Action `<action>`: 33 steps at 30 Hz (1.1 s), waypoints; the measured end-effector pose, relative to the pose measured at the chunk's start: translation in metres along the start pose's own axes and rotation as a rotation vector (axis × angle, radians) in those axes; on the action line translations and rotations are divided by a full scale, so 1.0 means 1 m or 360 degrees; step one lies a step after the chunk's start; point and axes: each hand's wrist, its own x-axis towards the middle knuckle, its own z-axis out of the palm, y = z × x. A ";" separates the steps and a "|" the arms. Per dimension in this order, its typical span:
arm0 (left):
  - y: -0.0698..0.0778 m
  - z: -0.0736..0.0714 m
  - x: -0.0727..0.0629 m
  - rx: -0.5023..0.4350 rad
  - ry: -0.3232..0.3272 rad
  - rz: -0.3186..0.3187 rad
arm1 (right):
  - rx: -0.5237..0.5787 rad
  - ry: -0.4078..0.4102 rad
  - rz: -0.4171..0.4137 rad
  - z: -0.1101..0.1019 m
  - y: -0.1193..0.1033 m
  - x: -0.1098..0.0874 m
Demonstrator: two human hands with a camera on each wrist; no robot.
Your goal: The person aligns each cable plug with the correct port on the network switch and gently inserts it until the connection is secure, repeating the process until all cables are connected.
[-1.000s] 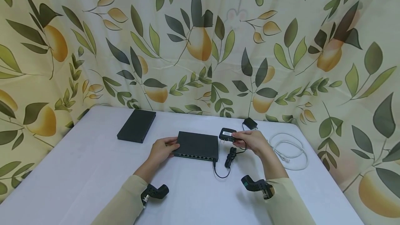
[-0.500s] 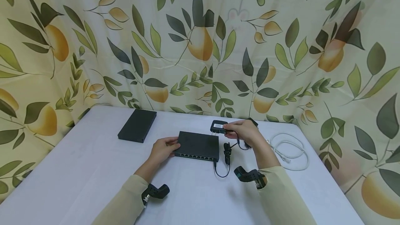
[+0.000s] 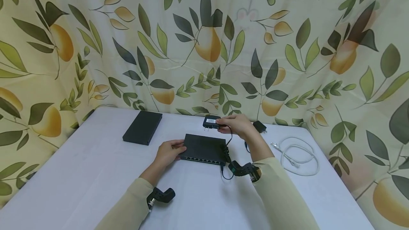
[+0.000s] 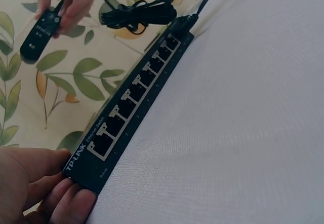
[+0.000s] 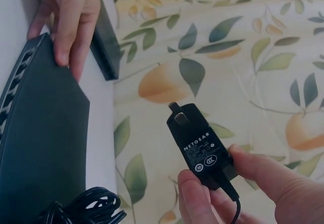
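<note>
Netgear power adapter (image 3: 211,122), pinched in the right hand (image 3: 235,125) mid-frame, could, if pulled too far, yank its bundled cord (image 4: 144,14) from the TP-Link Ethernet switch (image 3: 204,149), gripped lower centre by the left hand (image 3: 168,152).

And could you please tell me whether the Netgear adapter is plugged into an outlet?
Unplugged: the right hand holds the adapter, and its two prongs show bare in the right wrist view.

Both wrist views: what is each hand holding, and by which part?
The right hand pinches the NETGEAR power adapter by its cord end; the left hand grips the TP-LINK Ethernet switch by its Power-labelled end.
</note>
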 end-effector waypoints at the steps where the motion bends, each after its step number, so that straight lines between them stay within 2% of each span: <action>1: 0.000 0.000 0.000 -0.0004 -0.0002 -0.0002 | 0.0020 -0.0008 0.0002 0.002 -0.002 0.002; 7: -0.001 0.000 0.000 -0.0014 -0.0004 -0.0010 | 0.0122 -0.0052 0.0024 0.015 -0.005 0.015; 14: 0.000 0.000 0.001 -0.0024 -0.0010 -0.0015 | 0.0219 -0.0105 0.0099 0.027 0.005 0.029; 19: 0.000 -0.001 0.001 -0.0032 -0.0008 -0.0014 | 0.0180 -0.0149 0.0099 0.033 0.009 0.031; 27: 0.000 -0.002 0.001 -0.0028 -0.0018 -0.0019 | 0.0007 -0.0067 0.0178 0.045 0.015 0.039; 33: 0.000 -0.003 0.002 -0.0036 -0.0025 -0.0006 | -0.0070 -0.0103 0.0206 0.050 0.020 0.044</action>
